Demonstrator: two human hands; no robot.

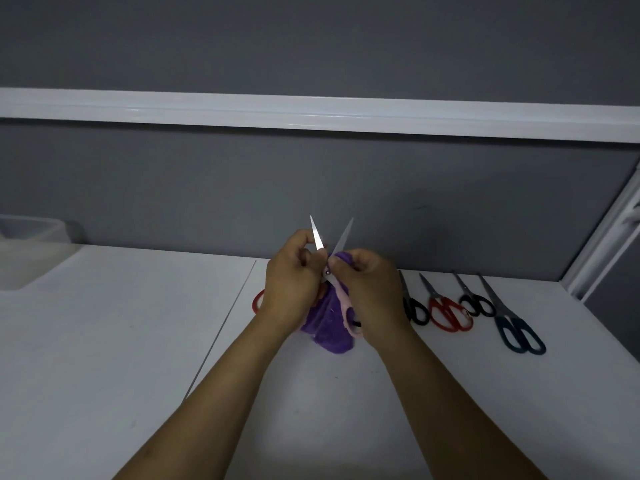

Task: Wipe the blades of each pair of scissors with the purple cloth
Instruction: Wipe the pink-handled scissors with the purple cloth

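Observation:
Both hands hold a pink-handled pair of scissors (341, 299) above the white table, blades spread and pointing up. My left hand (291, 282) grips it near the left blade. My right hand (369, 289) pinches the purple cloth (327, 332) against the base of the right blade; the rest of the cloth hangs down between my wrists. A red handle (258, 301) peeks out behind my left hand, the rest of that pair hidden.
To the right, several scissors lie in a row on the table (121, 341): black (415, 308), red (448, 311), black (476, 301), dark blue (516, 327). A translucent bin (29, 251) stands at far left. A grey partition wall rises behind.

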